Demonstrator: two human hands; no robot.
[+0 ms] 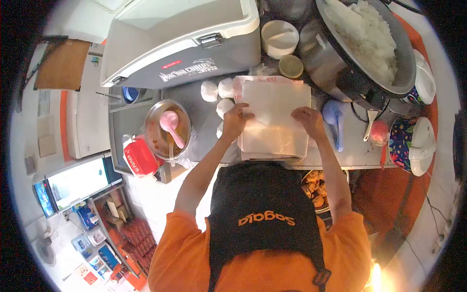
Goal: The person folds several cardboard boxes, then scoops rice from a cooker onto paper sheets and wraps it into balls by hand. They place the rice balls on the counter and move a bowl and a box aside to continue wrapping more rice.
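Observation:
A stack of pale paper sheets [275, 131] lies on the metal counter in front of my body. My left hand [236, 120] pinches the stack's left edge, and my right hand [308, 120] pinches the right edge of the top sheet. Printed paper with red lettering [270, 78] shows beyond the top sheet. Close to my left hand, several round white bundles [226, 88] sit along the left side of the stack. A blue ladle [334, 117] lies to the right of my right hand.
A cooler box [204, 53] stands at the back left, and a large pot of rice [340, 63] at the back right. A steel bowl [152, 129] with a pink ladle [170, 124] is on the left, beside a red box [141, 156]. Fried food [317, 190] is below right.

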